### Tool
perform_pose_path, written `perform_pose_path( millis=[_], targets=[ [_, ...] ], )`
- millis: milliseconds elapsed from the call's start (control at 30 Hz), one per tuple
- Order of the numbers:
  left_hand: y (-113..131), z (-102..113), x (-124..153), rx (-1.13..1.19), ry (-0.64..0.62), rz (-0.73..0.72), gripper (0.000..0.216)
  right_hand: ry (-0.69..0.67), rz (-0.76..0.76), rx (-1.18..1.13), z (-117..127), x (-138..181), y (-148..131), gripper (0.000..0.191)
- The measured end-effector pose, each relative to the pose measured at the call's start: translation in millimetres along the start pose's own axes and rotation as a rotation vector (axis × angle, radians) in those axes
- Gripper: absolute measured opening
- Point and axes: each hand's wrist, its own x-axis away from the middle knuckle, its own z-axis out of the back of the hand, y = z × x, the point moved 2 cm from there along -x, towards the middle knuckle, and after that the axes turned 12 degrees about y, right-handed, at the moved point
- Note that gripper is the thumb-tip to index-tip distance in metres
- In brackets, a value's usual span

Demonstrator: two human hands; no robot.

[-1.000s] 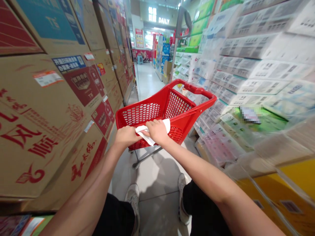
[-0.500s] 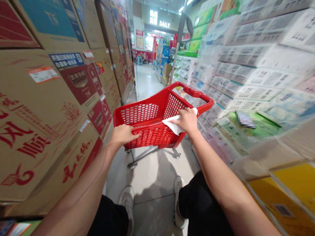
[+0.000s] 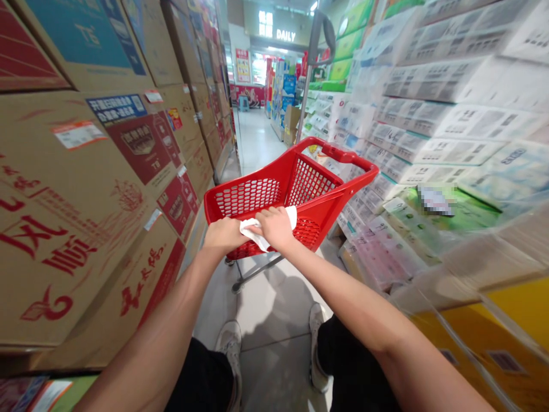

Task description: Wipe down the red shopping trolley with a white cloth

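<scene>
A red plastic shopping cart (image 3: 300, 183) with mesh walls stands in a narrow shop aisle right in front of me. My left hand (image 3: 225, 234) is closed round the cart's near rim. My right hand (image 3: 277, 227) presses a white cloth (image 3: 257, 232) onto the same rim, just to the right of my left hand, and its fingers are curled over the cloth. The cart's basket looks bare inside. Its red handle (image 3: 343, 155) is on the far right side.
Stacked brown cardboard boxes (image 3: 86, 189) wall the left side. Shelves of wrapped tissue packs (image 3: 429, 131) line the right, with yellow boxes (image 3: 506, 332) lower down. A grey tiled floor (image 3: 257, 143) runs ahead to a lit shop front. My shoes (image 3: 229, 349) are below the cart.
My right hand slid the cloth back along the rim from the cart's right side to the near edge beside my left hand. The view swung slightly.
</scene>
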Motion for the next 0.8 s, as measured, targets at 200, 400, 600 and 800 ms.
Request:
perform_pose_path(
  millis=[200,400,600,800],
  targets=[
    [-13,0,-5,-0.015,0.03,-0.037,0.074,-0.042,-0.063,0.078,11,-3,40,0.065],
    [-28,0,-8,-0.039,0.02,-0.021,0.074,0.067,-0.183,0.219,41,10,118,0.066],
    [-22,-2,-7,-0.018,0.024,-0.018,0.077,0.077,-0.147,0.22,34,13,109,0.062],
    [3,-1,1,-0.001,-0.01,0.004,0.072,-0.015,-0.096,0.085,9,6,40,0.06]
  ],
)
